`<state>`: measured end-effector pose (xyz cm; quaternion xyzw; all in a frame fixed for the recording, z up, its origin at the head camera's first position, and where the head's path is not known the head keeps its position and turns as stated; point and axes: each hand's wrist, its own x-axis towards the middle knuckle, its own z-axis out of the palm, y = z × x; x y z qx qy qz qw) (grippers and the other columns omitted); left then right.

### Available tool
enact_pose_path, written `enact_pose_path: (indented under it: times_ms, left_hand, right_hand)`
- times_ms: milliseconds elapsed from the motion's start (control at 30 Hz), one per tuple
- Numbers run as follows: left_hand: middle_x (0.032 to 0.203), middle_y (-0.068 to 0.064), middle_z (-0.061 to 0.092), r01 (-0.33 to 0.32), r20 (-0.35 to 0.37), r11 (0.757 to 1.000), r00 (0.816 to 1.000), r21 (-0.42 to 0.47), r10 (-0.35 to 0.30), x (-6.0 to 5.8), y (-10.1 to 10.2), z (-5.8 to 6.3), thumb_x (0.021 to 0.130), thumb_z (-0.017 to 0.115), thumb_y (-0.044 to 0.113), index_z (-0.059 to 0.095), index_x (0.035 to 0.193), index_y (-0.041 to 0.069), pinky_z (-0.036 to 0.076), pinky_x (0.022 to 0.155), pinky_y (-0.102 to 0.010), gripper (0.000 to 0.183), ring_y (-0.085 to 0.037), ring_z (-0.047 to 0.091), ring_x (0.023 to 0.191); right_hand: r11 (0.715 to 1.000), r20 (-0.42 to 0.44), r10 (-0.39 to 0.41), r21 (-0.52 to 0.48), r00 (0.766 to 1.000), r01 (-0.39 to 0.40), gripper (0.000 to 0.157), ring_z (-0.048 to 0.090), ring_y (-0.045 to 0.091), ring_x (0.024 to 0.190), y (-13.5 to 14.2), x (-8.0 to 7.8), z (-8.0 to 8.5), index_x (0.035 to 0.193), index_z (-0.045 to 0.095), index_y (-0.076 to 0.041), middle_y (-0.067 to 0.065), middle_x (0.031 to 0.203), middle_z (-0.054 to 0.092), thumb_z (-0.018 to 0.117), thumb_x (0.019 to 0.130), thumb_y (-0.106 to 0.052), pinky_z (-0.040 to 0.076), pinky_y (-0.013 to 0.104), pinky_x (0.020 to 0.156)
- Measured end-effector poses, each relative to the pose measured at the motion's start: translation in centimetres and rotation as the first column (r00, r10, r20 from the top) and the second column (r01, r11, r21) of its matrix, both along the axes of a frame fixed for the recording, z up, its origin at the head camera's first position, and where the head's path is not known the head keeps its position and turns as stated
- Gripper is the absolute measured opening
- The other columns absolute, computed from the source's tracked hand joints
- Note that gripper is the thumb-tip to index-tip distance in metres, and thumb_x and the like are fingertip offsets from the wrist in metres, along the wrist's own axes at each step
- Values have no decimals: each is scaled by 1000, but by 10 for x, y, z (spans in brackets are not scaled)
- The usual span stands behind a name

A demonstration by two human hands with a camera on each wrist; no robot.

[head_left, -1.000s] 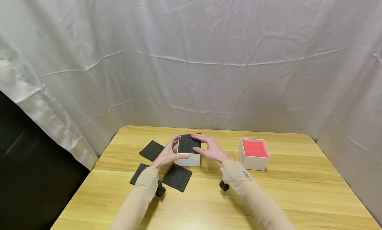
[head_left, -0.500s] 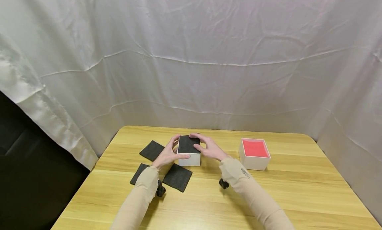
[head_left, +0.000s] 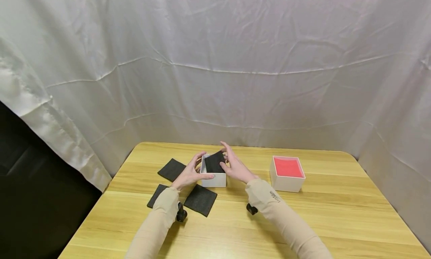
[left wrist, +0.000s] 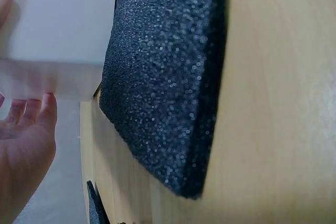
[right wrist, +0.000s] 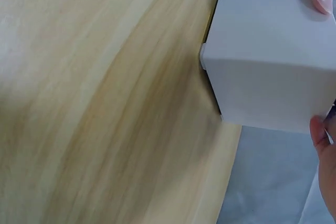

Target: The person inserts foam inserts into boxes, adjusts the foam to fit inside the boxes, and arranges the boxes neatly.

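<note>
One foam pad (head_left: 214, 163) going into white box (head_left: 213, 180), tilted, half seated. Left hand (head_left: 188, 173) steadies box; right hand (head_left: 235, 166) pinches pad. Three pads (head_left: 200, 199) left of box wait.

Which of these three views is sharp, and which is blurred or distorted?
Head view: sharp, evenly lit, edges bowed by the wide lens. Left wrist view: the dark grey foam pad is crisp, the white cardboard box soft. Right wrist view: the wooden table is smeared.
</note>
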<state>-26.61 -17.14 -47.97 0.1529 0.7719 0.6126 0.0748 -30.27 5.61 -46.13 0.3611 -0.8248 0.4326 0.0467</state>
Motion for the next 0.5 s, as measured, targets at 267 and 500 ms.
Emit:
enact_pose_path:
  times_ms: [267, 500]
  left_hand:
    - [166, -9, 21, -5, -7, 1000, 1000, -13, 5, -1, 0, -1, 83, 84, 18, 24, 158, 20, 22, 125, -57, 96, -35, 15, 157]
    - [166, -9, 21, -14, -4, 1000, 1000, -19, 14, 0, 1, 0, 82, 84, 17, 23, 159, 17, 23, 125, -57, 98, -35, 16, 157]
  right_hand:
    - [985, -86, -168, 26, 982, 171, 35, 61, 28, 97, -8, -1, 0, 129, 65, -1, 11, 92, 73, 64, 94, -5, 49, 43, 88]
    - [934, 201, -270, -183, 942, 307, 40, 59, 11, 69, -9, 0, 13, 130, 64, 0, 20, 89, 71, 63, 90, 3, 46, 20, 64]
